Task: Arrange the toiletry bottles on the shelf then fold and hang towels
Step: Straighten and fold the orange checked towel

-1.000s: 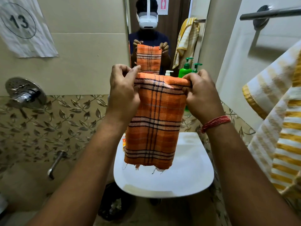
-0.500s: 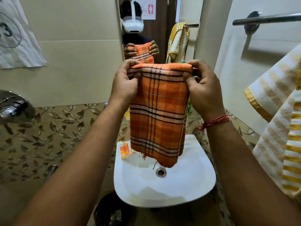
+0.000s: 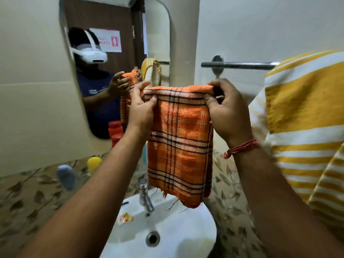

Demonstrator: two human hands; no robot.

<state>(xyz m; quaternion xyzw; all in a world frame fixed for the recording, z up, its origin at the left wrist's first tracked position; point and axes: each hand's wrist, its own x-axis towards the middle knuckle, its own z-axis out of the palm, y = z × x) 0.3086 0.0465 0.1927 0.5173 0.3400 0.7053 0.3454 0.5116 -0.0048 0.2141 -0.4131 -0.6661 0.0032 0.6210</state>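
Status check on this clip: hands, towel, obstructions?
Left hand and right hand pinch folded orange plaid towel below chrome towel bar. Yellow striped towel occupies bar's right end.

An orange plaid towel hangs folded at frame centre; a yellow-striped towel drapes over the rail at right.

My two forearms are bare, no sleeves reach them. On my right hand side, the wrist carries a red thread bracelet, many thin strands wound together. My left hand wears nothing. In the mirror, at ten o'clock, I see my dark blue T-shirt and a white headset with white straps.
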